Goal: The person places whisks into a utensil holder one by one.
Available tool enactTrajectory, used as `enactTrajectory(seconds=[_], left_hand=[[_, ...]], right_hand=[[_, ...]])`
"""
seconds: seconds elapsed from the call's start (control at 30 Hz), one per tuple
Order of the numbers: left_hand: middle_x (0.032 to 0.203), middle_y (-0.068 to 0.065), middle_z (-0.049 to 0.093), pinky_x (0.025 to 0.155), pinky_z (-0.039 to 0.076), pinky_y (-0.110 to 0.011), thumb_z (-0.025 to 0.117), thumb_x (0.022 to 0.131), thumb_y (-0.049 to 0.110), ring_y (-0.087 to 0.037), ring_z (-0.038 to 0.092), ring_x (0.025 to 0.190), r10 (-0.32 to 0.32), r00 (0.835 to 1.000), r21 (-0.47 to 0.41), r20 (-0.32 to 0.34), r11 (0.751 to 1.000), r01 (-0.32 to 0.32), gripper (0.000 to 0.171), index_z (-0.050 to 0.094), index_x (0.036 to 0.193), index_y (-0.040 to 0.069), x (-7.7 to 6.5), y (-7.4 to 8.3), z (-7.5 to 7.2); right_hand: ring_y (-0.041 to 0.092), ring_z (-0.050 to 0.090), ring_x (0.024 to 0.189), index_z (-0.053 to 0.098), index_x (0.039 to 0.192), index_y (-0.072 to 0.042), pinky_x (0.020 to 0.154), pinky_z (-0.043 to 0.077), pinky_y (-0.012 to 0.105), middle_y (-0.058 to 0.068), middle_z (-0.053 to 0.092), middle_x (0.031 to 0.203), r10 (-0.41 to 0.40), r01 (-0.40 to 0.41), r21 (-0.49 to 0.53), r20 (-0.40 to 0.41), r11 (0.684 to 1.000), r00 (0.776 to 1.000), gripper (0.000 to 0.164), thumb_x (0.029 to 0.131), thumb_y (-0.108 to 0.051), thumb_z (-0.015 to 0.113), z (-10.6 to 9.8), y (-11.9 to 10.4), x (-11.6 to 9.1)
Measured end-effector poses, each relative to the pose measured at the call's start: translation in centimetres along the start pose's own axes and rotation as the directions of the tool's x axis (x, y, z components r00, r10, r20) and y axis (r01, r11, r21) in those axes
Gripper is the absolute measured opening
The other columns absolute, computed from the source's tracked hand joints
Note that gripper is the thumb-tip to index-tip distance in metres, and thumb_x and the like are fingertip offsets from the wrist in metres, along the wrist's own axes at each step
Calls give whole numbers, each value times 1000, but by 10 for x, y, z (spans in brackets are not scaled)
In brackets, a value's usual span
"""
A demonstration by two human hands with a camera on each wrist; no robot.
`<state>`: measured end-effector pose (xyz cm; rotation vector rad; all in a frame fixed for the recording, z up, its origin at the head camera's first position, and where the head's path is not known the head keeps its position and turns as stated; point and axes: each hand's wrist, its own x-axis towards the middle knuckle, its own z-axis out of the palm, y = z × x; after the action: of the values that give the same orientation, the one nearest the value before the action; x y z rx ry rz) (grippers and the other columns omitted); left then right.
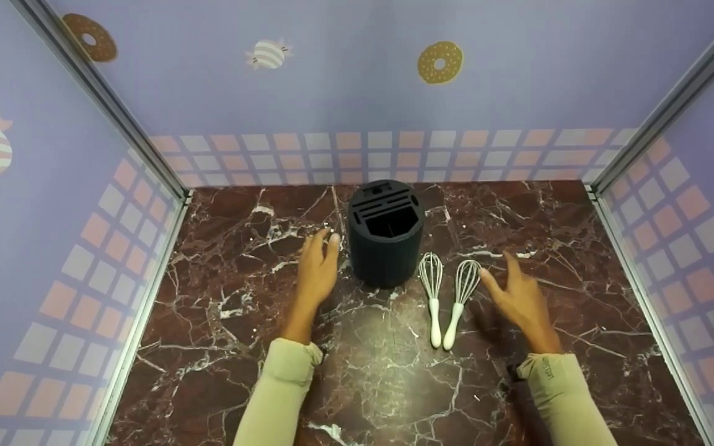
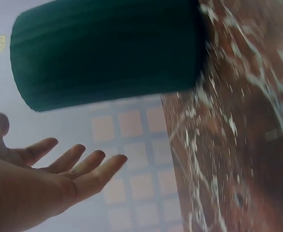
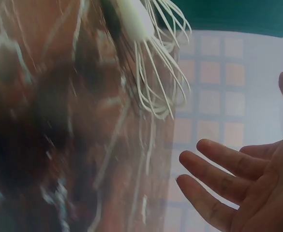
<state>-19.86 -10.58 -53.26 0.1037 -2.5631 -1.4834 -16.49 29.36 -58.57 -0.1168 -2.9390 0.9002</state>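
Note:
A dark cylindrical utensil holder [image 1: 384,260] with slots and a larger opening in its top stands upright on the marble-patterned surface. To its right lie two whisks with pale handles, a left whisk [image 1: 435,313] and a right whisk [image 1: 454,325], wire ends pointing away from me. My left hand [image 1: 318,271] is beside the holder's left side, fingers extended and holding nothing; the left wrist view shows its spread fingers [image 2: 100,174] below the holder. My right hand [image 1: 518,299] hovers just right of the right whisk, thumb near its wires, with nothing in its grasp.
The dark red marble-patterned surface [image 1: 220,359] ends at a back wall [image 1: 344,93] with a tile pattern. Side panels stand at left [image 1: 41,248] and right [image 1: 691,248], with metal rails along their edges.

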Motion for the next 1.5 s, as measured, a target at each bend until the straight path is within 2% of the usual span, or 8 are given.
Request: enactTrajectory(seconds=[0.13,0.3,0.5,0.67,0.8,1.03,1.27,1.5], left_hand=[[136,-18,61,110,45,-49,46,108,41,-35,58,127,-49,999,-128,-9,991,48,50,55,144,7,3,9,10],[146,-15,54,116,41,-46,44,108,48,-31,51,137,-123,992,-275,23,953,125,56,51,148,9,8,21,19],[150,-12,51,118,38,-46,44,107,50,-30,46,141,-151,988,-325,33,933,153,57,51,147,10,19,31,28],[147,-11,52,116,40,-46,44,107,52,-29,48,138,-166,985,-347,54,922,174,57,51,147,12,26,35,33],[148,-9,51,115,42,-47,43,106,56,-28,47,140,-199,976,-344,84,914,215,61,48,150,14,29,37,36],[151,-10,50,117,41,-44,45,106,52,-29,46,143,-214,973,-323,90,918,231,59,45,152,14,32,36,41],[151,-13,51,116,43,-45,45,107,50,-31,48,142,-202,976,-317,77,923,216,61,43,153,10,32,31,44],[150,-14,51,115,43,-45,45,107,50,-31,48,141,-200,977,-330,76,919,214,61,43,153,10,32,28,46]], right_hand=[[52,66,109,31,158,-4,97,49,65,28,71,119,69,-71,95,19,993,997,92,96,-69,52,14,-2,-5],[42,72,99,38,152,2,98,52,58,21,75,110,158,-162,174,38,971,987,89,96,-65,56,30,-5,-12],[35,76,82,49,140,5,74,63,45,26,74,110,265,-282,258,99,924,959,83,94,-63,62,46,-8,-19],[37,74,90,58,125,3,74,64,42,26,72,111,319,-346,279,139,896,937,75,92,-64,63,55,-13,-22],[31,76,74,60,114,3,61,63,38,26,69,103,363,-408,365,189,837,913,68,90,-60,70,62,-17,-23],[25,70,64,62,98,-1,55,60,30,11,67,79,370,-388,292,117,874,922,54,85,-51,79,73,-21,-22],[20,69,54,59,96,2,51,61,34,10,61,76,386,-430,403,190,808,903,50,82,-38,85,78,-23,-23],[32,67,73,63,89,0,51,58,29,15,64,84,364,-380,261,110,887,925,41,79,-32,88,78,-22,-21]])
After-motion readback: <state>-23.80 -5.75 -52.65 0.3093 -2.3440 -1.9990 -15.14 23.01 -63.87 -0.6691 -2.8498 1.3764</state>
